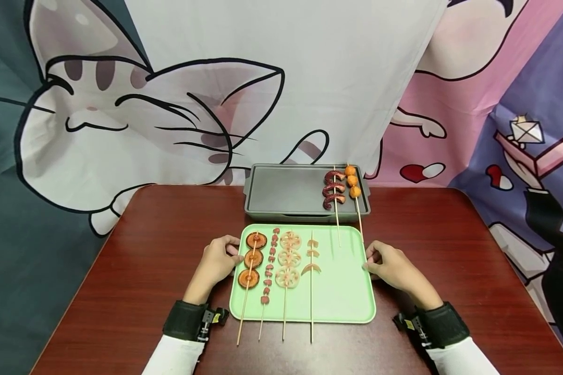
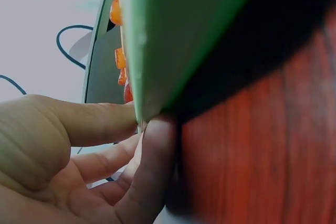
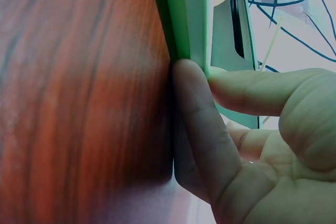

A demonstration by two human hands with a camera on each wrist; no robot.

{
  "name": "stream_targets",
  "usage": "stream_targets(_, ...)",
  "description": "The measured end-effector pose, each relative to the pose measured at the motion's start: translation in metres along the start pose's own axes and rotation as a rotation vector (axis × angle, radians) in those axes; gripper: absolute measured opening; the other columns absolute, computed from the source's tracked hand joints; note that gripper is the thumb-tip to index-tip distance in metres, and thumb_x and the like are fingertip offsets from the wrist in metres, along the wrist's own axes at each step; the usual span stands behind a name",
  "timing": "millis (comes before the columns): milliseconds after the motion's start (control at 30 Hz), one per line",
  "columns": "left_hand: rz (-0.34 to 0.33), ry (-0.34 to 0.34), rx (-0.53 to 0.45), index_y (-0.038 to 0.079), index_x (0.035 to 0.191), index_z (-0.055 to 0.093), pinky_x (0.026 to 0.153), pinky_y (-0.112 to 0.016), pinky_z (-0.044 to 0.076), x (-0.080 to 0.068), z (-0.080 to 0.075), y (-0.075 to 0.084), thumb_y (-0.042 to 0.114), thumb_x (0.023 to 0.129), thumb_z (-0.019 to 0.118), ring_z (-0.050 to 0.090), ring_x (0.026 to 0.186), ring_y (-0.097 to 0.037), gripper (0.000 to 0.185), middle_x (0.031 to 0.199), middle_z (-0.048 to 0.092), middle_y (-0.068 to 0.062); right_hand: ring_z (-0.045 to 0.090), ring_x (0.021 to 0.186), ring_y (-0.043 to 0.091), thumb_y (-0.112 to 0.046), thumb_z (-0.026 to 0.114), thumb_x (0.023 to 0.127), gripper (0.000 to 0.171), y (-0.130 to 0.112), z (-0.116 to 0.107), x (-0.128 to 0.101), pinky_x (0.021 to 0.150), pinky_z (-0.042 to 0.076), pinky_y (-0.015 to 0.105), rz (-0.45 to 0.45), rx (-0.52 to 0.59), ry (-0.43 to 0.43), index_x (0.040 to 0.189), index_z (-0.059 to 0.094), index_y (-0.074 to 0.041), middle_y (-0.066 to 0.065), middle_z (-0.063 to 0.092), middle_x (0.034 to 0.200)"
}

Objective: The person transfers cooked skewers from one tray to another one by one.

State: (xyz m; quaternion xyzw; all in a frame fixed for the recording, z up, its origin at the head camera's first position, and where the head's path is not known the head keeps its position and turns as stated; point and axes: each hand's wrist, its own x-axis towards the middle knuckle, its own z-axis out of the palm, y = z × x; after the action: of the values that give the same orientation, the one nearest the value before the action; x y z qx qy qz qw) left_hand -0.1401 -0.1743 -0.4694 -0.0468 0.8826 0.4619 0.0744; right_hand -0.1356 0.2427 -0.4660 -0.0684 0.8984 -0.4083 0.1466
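Observation:
A light green tray (image 1: 347, 307) lies on the dark red table in front of me. My left hand (image 1: 232, 255) grips its left rim, thumb on top and fingers under the edge, as the left wrist view shows: left hand (image 2: 144, 124), tray (image 2: 173, 35). My right hand (image 1: 371, 260) pinches the right rim (image 3: 191, 19) the same way, right hand (image 3: 202, 74). On the tray lie several skewers: brown round slices (image 1: 252, 259), small red bits (image 1: 269, 265), lotus root slices (image 1: 288, 258), pale crescents (image 1: 311, 258).
Behind the green tray stands a grey baking tray (image 1: 286, 195) with a curled sausage skewer (image 1: 333, 188) and an orange ball skewer (image 1: 353, 181); their sticks reach over the green tray's far edge. A cartoon cloth hangs at the table's back.

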Motion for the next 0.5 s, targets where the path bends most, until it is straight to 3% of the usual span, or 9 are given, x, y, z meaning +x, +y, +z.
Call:
stream_targets(367, -0.082, -0.071, -0.103, -0.004, 0.120, 0.062, 0.056, -0.033, 0.062, 0.0020, -0.0054, -0.0065, -0.002, 0.094, 0.070, 0.063, 0.069, -0.020, 0.028, 0.093, 0.062, -0.015, 0.066, 0.073, 0.015, -0.003, 0.069, 0.093, 0.011, 0.0017, 0.0005, 0.0012, 0.062, 0.059, 0.025, -0.013, -0.022, 0.004, 0.098, 0.059, -0.002, 0.006, 0.065, 0.084)
stream_targets(500, -0.082, -0.084, -0.113, -0.005, 0.117, 0.062, 0.056, -0.033, 0.062, 0.0029, -0.0068, -0.0049, -0.002, 0.094, 0.070, 0.062, 0.067, -0.020, 0.024, 0.091, 0.062, -0.014, 0.066, 0.072, 0.016, -0.002, 0.069, 0.092, 0.011, 0.0023, 0.0002, 0.0016, 0.062, 0.059, 0.026, -0.017, -0.022, 0.009, 0.098, 0.059, -0.001, 0.007, 0.065, 0.083)
